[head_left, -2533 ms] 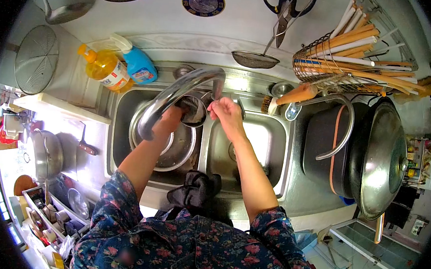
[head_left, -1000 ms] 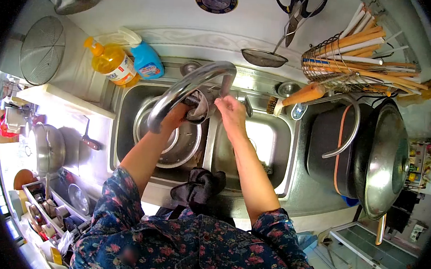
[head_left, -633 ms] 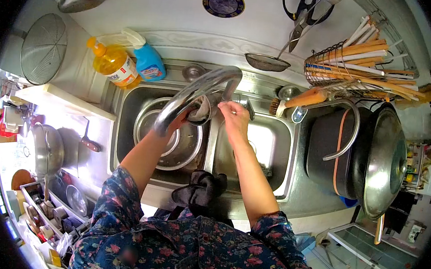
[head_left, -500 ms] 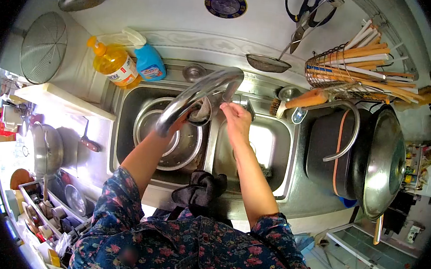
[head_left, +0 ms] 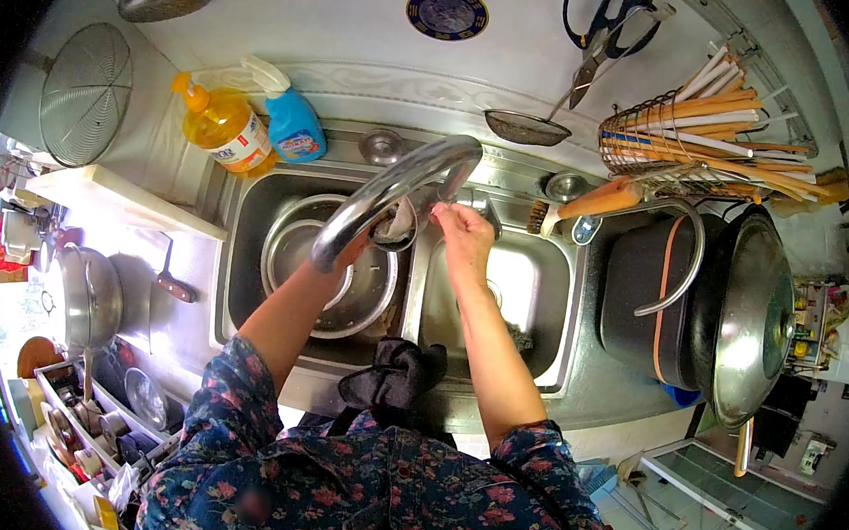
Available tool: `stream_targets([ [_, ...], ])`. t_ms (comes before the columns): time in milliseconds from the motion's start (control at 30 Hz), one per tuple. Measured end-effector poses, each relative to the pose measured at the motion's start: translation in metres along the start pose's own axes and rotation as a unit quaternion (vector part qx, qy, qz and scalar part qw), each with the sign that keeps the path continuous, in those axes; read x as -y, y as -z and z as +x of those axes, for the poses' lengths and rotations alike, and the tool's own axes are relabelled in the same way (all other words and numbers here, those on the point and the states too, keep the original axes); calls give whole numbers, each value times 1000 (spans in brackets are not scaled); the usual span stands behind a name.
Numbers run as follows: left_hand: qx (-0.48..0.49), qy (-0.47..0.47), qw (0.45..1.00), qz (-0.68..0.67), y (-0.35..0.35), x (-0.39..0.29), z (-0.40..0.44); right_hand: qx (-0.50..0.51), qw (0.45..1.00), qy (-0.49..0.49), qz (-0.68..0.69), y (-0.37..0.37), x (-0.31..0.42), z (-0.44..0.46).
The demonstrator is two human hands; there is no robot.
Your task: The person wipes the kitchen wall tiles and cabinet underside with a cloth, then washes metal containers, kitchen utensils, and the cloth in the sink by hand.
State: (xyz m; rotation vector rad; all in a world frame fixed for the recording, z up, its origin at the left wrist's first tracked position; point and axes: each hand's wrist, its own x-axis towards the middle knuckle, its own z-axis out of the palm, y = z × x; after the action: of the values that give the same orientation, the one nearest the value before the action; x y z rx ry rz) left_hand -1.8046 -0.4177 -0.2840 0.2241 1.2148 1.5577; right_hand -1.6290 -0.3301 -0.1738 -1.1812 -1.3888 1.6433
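The steel tap [head_left: 380, 203] arches across the middle of the double sink and covers most of my left hand [head_left: 350, 252]. That hand is at the side of a small round metal cup [head_left: 406, 245], seemingly gripping it; its fingers are hidden. Something pale and crumpled, perhaps a cloth [head_left: 398, 219], lies inside the cup. To the right of the cup, by the spout, my right hand [head_left: 466, 236] has its fingertips pinched together. Whatever they hold is too small to make out. Below the left hand, a metal basin [head_left: 382, 316] rests in the left bowl.
Behind the sink stand a yellow soap bottle [head_left: 222, 133] and a blue spray bottle [head_left: 294, 126]. A wire basket of chopsticks [head_left: 640, 137], a wooden-handled brush [head_left: 601, 199] and a lidded wok [head_left: 751, 317] are at right. A knife [head_left: 175, 287] lies left.
Both hands stay almost in place beside the tap. The pale thing in the cup looks slightly shifted, and the right fingers have moved a little.
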Motion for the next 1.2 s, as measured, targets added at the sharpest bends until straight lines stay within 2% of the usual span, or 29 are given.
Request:
stream_targets([
  [67, 5, -77, 997, 26, -8, 2, -8, -12, 999, 18, 48, -7, -4, -1],
  [133, -1, -117, 990, 83, -13, -1, -15, -21, 999, 21, 41, -10, -4, -2],
  [233, -7, -100, 988, 117, -8, -2, -16, -35, 999, 29, -7, -11, -4, -2],
  [400, -19, -97, 995, -22, -16, 0, -15, -44, 998, 23, -44, -13, 3, -4],
  [500, -11, -193, 979, 69, -4, 18, -6, -33, 998, 25, -43, -11, -1, -2],
  [567, -33, -251, 949, 190, 3, 27, -1, -23, 998, 27, -43, -10, -8, 1],
  [667, -97, -270, 909, 302, 6, 33, 0, -42, 998, 43, -37, -15, -11, 0],
  [767, -113, -295, 907, 278, 1, 33, -2, -43, 999, 32, 7, -17, -9, 0],
  [833, -167, -254, 926, 226, -2, 30, 0, -29, 999, 19, -31, -11, -10, 1],
  [900, -279, -138, 935, 168, 6, 37, 17, -25, 999, 14, -21, -10, -11, 1],
  [1000, -217, -226, 949, 31, 24, 56, 25, -26, 999, 9, 43, -13, -5, -2],
  [1067, -233, -279, 913, 183, 20, 74, 22, -18, 998, -3, 56, -12, 7, -7],
  [1133, -219, -315, 904, 191, 19, 81, 21, -9, 998, -4, 62, -9, 7, -6],
  [1167, -198, -325, 917, 123, 17, 77, 21, -4, 998, -4, 64, -6, 6, -6],
  [1200, -202, -310, 917, 150, 16, 74, 18, -3, 998, -8, 69, -5, 5, -5],
])
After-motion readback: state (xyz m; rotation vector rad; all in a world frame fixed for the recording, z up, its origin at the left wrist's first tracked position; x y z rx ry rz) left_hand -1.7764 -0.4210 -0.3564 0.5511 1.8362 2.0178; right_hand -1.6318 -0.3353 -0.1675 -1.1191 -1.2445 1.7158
